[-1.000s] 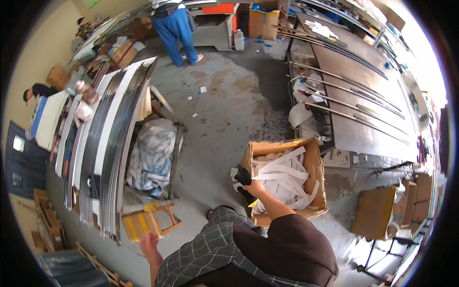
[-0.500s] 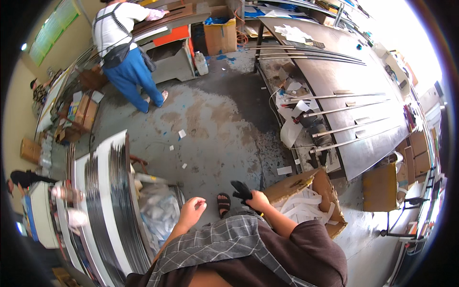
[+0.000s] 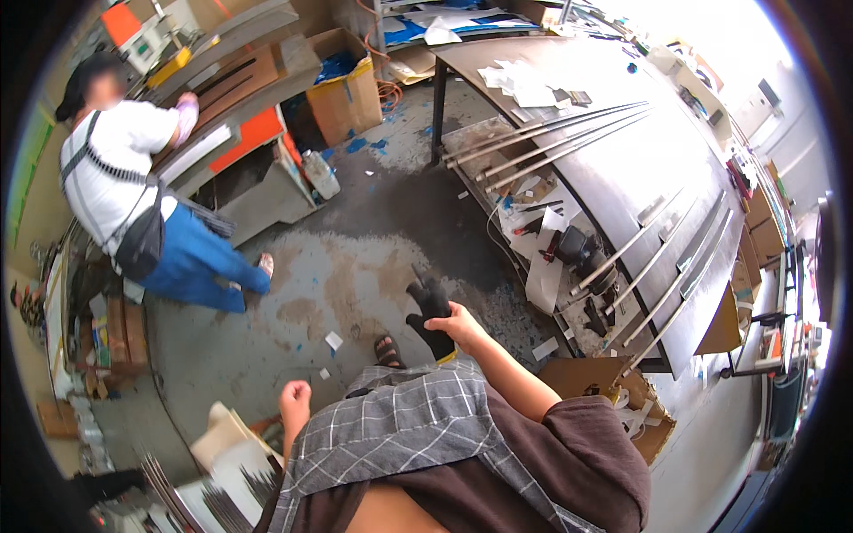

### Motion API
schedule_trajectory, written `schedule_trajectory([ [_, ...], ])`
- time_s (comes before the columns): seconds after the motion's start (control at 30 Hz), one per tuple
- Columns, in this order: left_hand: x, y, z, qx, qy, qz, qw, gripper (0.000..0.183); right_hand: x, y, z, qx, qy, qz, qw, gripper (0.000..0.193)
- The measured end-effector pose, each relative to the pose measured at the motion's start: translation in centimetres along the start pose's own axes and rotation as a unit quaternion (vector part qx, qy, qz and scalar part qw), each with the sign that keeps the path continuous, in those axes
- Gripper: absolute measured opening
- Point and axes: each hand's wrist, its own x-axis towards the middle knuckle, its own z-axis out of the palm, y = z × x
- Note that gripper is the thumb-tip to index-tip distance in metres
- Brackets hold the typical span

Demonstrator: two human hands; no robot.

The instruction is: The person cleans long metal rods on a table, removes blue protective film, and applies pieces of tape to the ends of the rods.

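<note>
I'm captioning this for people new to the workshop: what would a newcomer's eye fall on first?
Probably the black glove near the centre, held in the person's right hand. Next might come the co-worker in a white top and blue trousers, standing at the upper left. On the right, a large shiny table carries long thin rods, several jutting past its left edge.

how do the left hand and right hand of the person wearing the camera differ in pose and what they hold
The right hand grips a black glove; nothing shows in the left hand.
The right hand's forearm shows up to the sleeve; the left hand's is mostly hidden behind the grey checked garment.
Both hands are bare.
</note>
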Motion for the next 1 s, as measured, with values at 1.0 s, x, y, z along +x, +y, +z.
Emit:
schedule_trajectory([
  [1.0, 83.2, 56.9, 40.2, -0.115, -0.594, -0.05, 0.795, 0.044, 58.4, -46.7, -19.0, 0.14, 0.531, -0.286, 0.785, 0.052],
])
